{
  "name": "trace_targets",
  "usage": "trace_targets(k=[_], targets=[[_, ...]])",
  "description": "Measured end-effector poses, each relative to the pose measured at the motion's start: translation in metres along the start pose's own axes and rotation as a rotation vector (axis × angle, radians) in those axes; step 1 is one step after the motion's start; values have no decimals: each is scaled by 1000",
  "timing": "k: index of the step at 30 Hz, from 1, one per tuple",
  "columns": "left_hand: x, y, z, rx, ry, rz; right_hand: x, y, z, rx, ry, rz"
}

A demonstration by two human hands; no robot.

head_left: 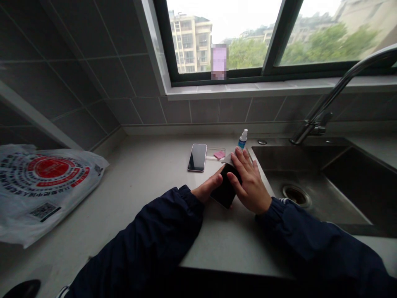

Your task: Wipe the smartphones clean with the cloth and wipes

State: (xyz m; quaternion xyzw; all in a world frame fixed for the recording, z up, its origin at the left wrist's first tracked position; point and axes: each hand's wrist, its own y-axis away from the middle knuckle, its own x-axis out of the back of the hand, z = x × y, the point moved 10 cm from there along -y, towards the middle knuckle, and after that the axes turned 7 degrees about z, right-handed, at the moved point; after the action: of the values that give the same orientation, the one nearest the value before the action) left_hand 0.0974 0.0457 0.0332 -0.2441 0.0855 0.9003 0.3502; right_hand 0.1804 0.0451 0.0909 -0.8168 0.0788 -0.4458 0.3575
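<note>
A black smartphone [226, 186] lies tilted on the stone countertop [145, 182], close to the sink edge. My right hand [249, 182] spreads over it and grips it, with a white wipe [227, 159] showing at my fingertips. My left hand [207, 187] holds the phone's left edge with its fingertips. Just beyond my hands lie a second smartphone [197, 157] with a dark glass face, a clear plastic sheet [215, 154] with a pink tab [219, 154], and a small white-capped spray bottle [242, 139].
A steel sink [310, 182] with a drain lies to the right, under a curved chrome faucet [325, 103]. A printed plastic bag [40, 190] lies at the left of the counter. Grey wall tiles and a window stand behind.
</note>
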Motion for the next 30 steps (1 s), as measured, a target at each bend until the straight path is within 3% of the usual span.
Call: trace_targets(k=[13,19,30], targets=[[28,-11,4,-5,378,84,-10,3,-4,28,-147,-113],[50,-13,7,-87,448,248,-12,5,-20,105,-252,-186],[54,-9,18,-144,462,411,-4,11,-42,277,-370,-200]])
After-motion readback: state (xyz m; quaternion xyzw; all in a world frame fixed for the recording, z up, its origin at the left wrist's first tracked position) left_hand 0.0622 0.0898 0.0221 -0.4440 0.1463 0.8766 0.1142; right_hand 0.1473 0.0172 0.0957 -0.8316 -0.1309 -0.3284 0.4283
